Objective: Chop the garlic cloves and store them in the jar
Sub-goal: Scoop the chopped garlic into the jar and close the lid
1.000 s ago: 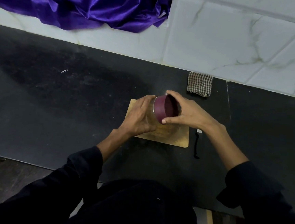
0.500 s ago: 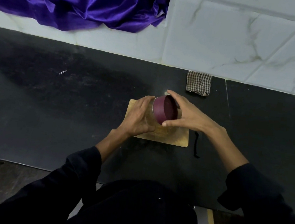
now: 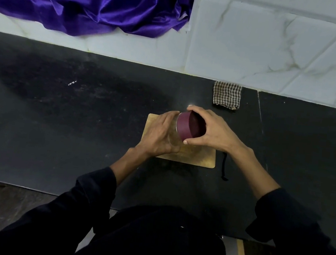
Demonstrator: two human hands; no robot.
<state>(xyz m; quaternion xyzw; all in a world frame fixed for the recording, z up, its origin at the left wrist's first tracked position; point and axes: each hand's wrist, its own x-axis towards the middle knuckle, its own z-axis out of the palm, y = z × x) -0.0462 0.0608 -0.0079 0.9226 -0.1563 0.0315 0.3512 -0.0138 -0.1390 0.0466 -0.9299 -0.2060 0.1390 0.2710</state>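
Black stone counter [image 3: 62,118] fills most of what we see, backed by white marbled wall tiles [image 3: 261,50] with a purple satin cloth [image 3: 82,4] draped over the ledge at upper left. On the counter in front of us lies a small wooden cutting board [image 3: 197,158], and both of our hands work just above it.

Our left hand [image 3: 158,136] wraps its curled fingers round the clear glass jar [image 3: 173,137], which is tilted on its side with its mouth pointing to our right. Most of the glass is hidden by that hand, so we cannot tell what is inside. Our right hand [image 3: 217,131] grips the maroon lid [image 3: 189,127] at the jar's mouth, fingers arched over the top edge and the thumb pressed under the lower edge. Whether the lid is seated on the jar, we cannot tell. The two hands sit close together, the lid between them.

Beyond our right hand, near the wall, a folded checked cloth [image 3: 227,95] rests on the counter. Just right of the board, partly under our right wrist, lies a dark slender object [image 3: 224,171]; we cannot make out what it is.
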